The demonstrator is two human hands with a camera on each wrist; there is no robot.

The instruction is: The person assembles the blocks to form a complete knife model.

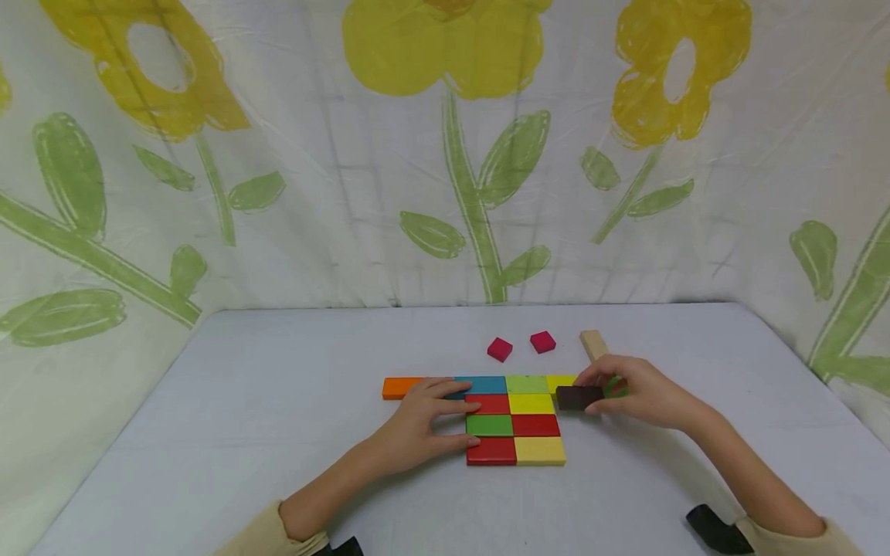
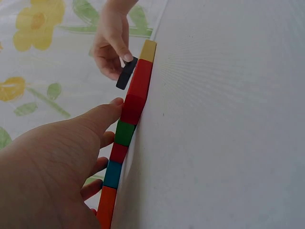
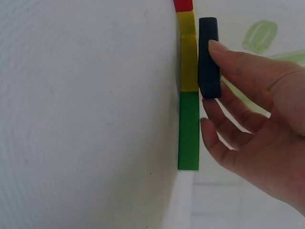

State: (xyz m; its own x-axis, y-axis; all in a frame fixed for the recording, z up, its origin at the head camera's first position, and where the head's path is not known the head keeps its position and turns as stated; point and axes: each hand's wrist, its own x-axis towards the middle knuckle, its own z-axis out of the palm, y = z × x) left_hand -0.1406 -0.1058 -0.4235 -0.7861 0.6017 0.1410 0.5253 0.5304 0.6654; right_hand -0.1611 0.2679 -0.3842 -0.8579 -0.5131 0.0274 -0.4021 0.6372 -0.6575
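My right hand (image 1: 636, 390) pinches a black rectangular block (image 1: 579, 398) between thumb and fingers, at the right side of a flat layout of coloured blocks. In the right wrist view the black block (image 3: 208, 57) is beside a yellow block (image 3: 188, 62) and a green block (image 3: 189, 131). My left hand (image 1: 417, 428) rests its spread fingertips along the layout's left side, touching the red block (image 1: 491, 451) at the front and reaching over the blue block (image 1: 489, 384). An orange block (image 1: 401, 388) ends the back row on the left, partly behind that hand.
Two small crimson pieces (image 1: 500, 349) lie behind the layout. A plain wooden block (image 1: 594, 344) lies behind my right hand. The white table (image 1: 278, 371) meets a flower-printed cloth (image 1: 299, 232) at its back edge.
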